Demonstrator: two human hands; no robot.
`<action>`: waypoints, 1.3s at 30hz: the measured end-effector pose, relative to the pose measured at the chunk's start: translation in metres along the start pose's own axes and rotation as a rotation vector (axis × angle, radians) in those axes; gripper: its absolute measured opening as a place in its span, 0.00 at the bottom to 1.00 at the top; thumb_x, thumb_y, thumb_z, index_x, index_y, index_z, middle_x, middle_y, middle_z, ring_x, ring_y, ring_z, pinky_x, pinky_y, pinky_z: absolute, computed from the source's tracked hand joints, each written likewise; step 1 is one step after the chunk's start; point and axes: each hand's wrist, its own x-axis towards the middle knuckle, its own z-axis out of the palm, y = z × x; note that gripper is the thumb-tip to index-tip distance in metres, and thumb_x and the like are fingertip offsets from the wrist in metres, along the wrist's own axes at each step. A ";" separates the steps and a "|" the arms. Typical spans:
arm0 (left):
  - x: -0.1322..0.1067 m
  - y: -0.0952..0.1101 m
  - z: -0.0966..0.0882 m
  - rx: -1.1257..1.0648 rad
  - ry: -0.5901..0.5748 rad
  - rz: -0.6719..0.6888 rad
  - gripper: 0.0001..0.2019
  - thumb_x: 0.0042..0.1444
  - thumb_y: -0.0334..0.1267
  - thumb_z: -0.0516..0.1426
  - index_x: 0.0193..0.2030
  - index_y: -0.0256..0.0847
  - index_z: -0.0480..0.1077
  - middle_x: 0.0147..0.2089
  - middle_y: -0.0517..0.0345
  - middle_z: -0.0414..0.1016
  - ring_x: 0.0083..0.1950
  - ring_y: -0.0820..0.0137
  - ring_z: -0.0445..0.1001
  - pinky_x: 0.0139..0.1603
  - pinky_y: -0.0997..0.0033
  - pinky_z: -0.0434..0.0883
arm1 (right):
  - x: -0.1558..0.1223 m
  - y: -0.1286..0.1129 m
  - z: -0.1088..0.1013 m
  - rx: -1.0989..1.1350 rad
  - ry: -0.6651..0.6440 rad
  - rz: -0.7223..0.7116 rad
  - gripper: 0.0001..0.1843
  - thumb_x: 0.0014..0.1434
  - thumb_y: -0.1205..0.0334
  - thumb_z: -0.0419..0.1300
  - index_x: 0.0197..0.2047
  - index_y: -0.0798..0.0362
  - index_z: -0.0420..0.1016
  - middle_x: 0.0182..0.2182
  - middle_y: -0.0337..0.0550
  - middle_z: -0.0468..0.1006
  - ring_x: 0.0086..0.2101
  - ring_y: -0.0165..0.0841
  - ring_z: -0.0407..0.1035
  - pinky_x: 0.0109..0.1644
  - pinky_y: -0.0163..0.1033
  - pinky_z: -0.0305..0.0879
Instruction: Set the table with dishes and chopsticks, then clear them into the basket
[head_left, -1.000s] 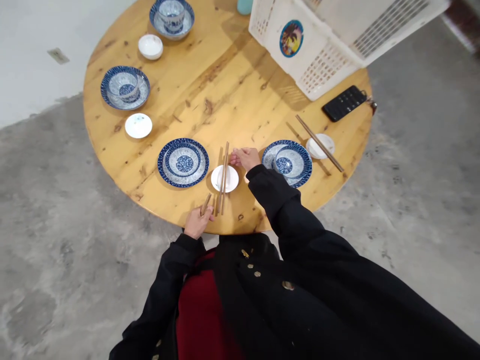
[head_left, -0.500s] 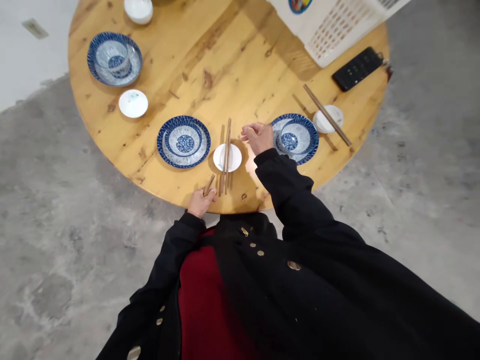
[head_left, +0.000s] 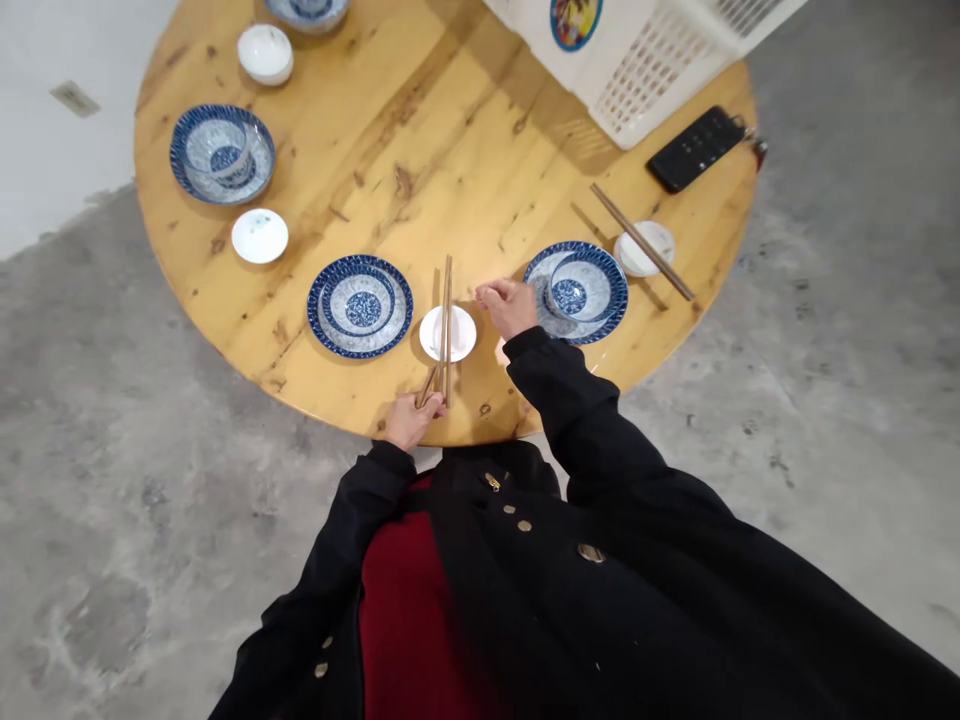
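My left hand (head_left: 410, 421) is closed around short-looking chopsticks (head_left: 427, 385), most of their length hidden in the palm. Its fingertips reach the lower end of a pair of chopsticks (head_left: 448, 300) that lies across a small white dish (head_left: 466, 335). To the right of that dish, my right hand (head_left: 511, 308) hovers with fingers curled together and nothing visible in them. It partly covers the left edge of a blue-patterned plate (head_left: 559, 328) with a clear-sided bowl (head_left: 589, 285) on it. Left of the dish stands another blue-patterned plate (head_left: 317, 330) bearing a bowl (head_left: 363, 285).
On the round wooden table (head_left: 450, 150), a white basket (head_left: 637, 110) stands at the back right, near a black phone-like device (head_left: 697, 150). Chopsticks (head_left: 641, 240) rest across a white dish (head_left: 636, 262) at right. More plates and white bowls (head_left: 265, 58) sit at left.
My left hand has moved right to the lower end of the chopsticks on the dish. My right hand's fingers have drawn together. The view has shifted slightly.
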 end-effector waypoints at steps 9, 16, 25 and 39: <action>-0.001 0.000 -0.002 0.058 -0.017 0.015 0.16 0.59 0.47 0.58 0.27 0.40 0.79 0.31 0.53 0.83 0.37 0.64 0.81 0.44 0.69 0.76 | 0.008 -0.011 0.001 -0.006 -0.030 0.043 0.13 0.54 0.57 0.54 0.30 0.53 0.78 0.25 0.39 0.78 0.32 0.36 0.75 0.43 0.40 0.72; 0.001 0.002 -0.009 0.083 -0.024 0.064 0.19 0.60 0.50 0.56 0.28 0.40 0.79 0.31 0.54 0.83 0.38 0.63 0.81 0.44 0.68 0.76 | 0.007 -0.021 -0.002 0.110 -0.005 0.071 0.11 0.52 0.59 0.56 0.30 0.55 0.77 0.27 0.41 0.78 0.30 0.35 0.75 0.40 0.41 0.73; 0.003 0.000 -0.007 0.051 -0.038 0.027 0.17 0.58 0.48 0.56 0.29 0.39 0.79 0.32 0.54 0.83 0.37 0.65 0.80 0.45 0.69 0.75 | 0.006 -0.026 0.000 0.051 -0.017 0.086 0.11 0.53 0.59 0.56 0.31 0.55 0.78 0.26 0.40 0.79 0.31 0.36 0.76 0.41 0.40 0.73; -0.002 0.001 -0.010 0.075 0.003 0.011 0.16 0.59 0.48 0.57 0.28 0.41 0.78 0.31 0.53 0.83 0.37 0.63 0.81 0.43 0.68 0.75 | 0.006 -0.024 0.000 0.064 -0.020 0.096 0.10 0.52 0.60 0.56 0.31 0.54 0.77 0.27 0.41 0.79 0.31 0.36 0.76 0.39 0.40 0.73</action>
